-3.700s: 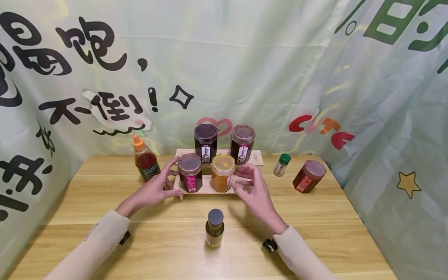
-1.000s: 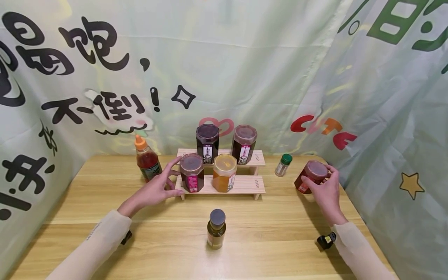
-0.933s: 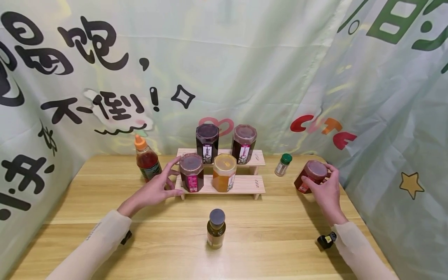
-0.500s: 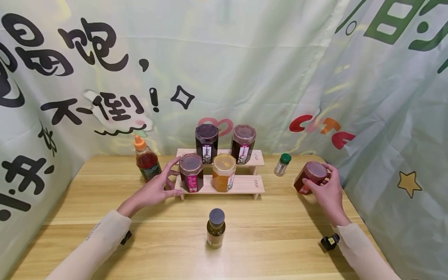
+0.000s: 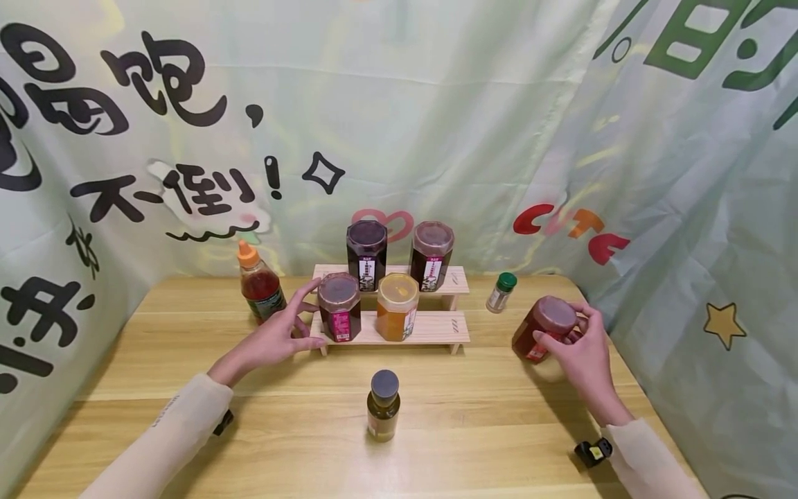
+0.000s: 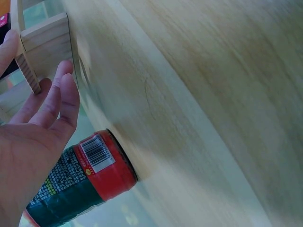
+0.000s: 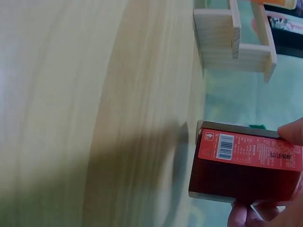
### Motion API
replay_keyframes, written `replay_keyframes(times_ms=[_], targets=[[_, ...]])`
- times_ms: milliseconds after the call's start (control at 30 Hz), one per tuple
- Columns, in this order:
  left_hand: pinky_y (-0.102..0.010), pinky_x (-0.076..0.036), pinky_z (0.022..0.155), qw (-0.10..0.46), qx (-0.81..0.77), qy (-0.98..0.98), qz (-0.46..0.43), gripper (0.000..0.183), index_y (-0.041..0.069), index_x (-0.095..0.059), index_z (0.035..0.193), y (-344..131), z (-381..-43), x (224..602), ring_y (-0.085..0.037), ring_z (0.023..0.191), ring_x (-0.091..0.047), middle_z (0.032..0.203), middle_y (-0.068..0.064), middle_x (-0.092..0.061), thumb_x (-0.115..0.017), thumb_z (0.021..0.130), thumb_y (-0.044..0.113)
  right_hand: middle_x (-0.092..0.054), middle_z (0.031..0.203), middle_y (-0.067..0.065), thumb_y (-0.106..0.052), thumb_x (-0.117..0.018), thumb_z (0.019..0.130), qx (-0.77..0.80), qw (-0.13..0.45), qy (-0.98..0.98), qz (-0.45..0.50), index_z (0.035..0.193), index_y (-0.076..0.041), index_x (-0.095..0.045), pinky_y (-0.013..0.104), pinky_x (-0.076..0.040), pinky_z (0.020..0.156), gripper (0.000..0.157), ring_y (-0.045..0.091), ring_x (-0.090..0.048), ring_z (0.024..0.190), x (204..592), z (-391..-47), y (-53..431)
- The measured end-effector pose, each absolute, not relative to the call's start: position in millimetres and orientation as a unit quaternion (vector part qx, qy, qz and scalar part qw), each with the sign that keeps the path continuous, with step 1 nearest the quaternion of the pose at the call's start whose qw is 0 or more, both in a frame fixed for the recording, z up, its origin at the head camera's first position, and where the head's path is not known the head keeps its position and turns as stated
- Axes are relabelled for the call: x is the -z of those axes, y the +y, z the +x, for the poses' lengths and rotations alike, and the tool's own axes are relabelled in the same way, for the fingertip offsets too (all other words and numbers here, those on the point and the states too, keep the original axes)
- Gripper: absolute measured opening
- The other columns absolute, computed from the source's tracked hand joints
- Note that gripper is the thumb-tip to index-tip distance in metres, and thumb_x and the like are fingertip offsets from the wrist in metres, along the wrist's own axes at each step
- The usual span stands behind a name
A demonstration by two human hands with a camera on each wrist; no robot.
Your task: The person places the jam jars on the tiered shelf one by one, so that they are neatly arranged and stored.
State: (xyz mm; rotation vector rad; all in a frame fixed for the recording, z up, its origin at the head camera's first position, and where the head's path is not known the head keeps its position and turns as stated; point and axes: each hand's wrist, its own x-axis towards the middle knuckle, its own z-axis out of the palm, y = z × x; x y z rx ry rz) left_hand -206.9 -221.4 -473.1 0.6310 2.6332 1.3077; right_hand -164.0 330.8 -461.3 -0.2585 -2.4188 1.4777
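Note:
My left hand [image 5: 274,336] holds the left end of a two-tier wooden rack [image 5: 439,328]; its fingers bend around a board end in the left wrist view. Right beside those fingers stands a dark jam jar [image 5: 339,312]. My right hand [image 5: 580,353] grips an eight-sided jar of dark red jam [image 5: 539,333] by its sides, tilted and apart from the tabletop. That jar's red label [image 7: 251,151] with a barcode shows in the right wrist view. An amber jar [image 5: 397,312] shares the lower tier, and two dark jars [image 5: 366,256] occupy the upper one.
A red sauce bottle [image 5: 262,287] with an orange cap stands behind my left hand. A small green-capped shaker [image 5: 501,294] is right of the rack. A dark-capped bottle [image 5: 383,409] stands at the front middle of the wooden table [image 5: 299,443]. Printed curtains hang around it.
My right hand has left the rack's right side, taken hold of the dark red jar at the right and moved it slightly left and nearer. The left hand has kept its place.

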Motion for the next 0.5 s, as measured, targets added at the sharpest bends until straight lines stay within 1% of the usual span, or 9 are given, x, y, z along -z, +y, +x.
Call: replay_keyframes(times_ms=[100,200,367,500], targets=[[-0.041,-0.059,0.07,0.063,-0.43,0.875,0.212,0.117,0.039,-0.007,0.176,-222,-207,474,-0.021,0.09,-0.072,0.15,-0.031,-0.057,-0.09,0.095,0.021,-0.057,0.144,0.02,-0.008,-0.089,0.092,-0.521,0.155,-0.836,-0.076,0.158,-0.006,-0.029,0.008,-0.048,0.089,0.089,0.0,-0.059,0.11,457,-158,325],[-0.042,-0.059,0.072,0.065,-0.431,0.875,0.209,0.117,0.041,-0.007,0.175,-221,-208,474,-0.022,0.091,-0.072,0.151,-0.029,-0.057,-0.09,0.094,0.022,-0.06,0.141,0.019,-0.007,-0.09,0.091,-0.519,0.162,-0.837,-0.063,0.156,-0.006,-0.031,0.009,-0.048,0.091,0.088,-0.001,-0.06,0.11,453,-151,319],[-0.043,-0.059,0.073,0.071,-0.432,0.874,0.211,0.117,0.041,-0.007,0.175,-221,-208,474,-0.023,0.092,-0.072,0.152,-0.03,-0.056,-0.09,0.095,0.024,-0.062,0.138,0.016,-0.007,-0.091,0.09,-0.521,0.171,-0.835,-0.035,0.153,-0.007,-0.035,0.01,-0.048,0.094,0.084,0.001,-0.062,0.113,445,-143,307],[-0.043,-0.059,0.073,0.068,-0.431,0.875,0.212,0.116,0.042,-0.007,0.175,-222,-208,475,-0.022,0.091,-0.072,0.152,-0.03,-0.056,-0.09,0.095,0.024,-0.064,0.138,0.016,-0.008,-0.091,0.09,-0.519,0.171,-0.837,-0.015,0.153,-0.005,-0.037,0.011,-0.049,0.094,0.083,0.003,-0.063,0.112,439,-140,298]])
